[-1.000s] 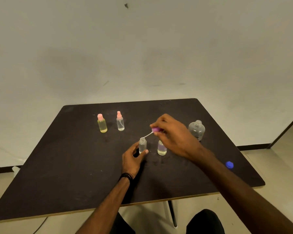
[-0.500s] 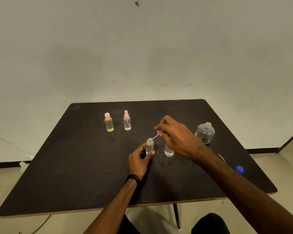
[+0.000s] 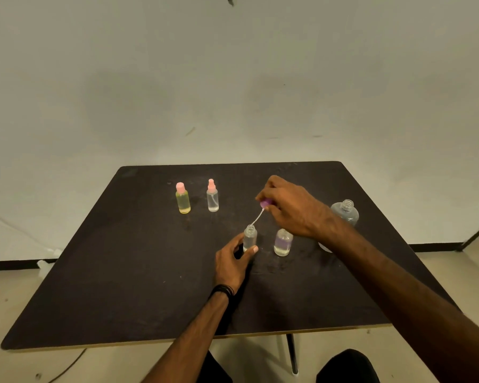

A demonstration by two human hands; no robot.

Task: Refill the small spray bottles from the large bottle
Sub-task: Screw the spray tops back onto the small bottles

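Mid-frame, your left hand grips the open small bottle while your right hand pinches its purple sprayer, tube at the neck; looks refilled, another uncapped bottle w/ large bottle right-centre still pending.

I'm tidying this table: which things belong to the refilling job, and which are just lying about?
In use:
- small clear open bottle, held by the left hand
- purple spray top with dip tube, pinched by the right hand
- large clear uncapped bottle
- small open bottle with purple band

Idle:
- yellow pink-capped bottle
- clear pink-capped spray bottle
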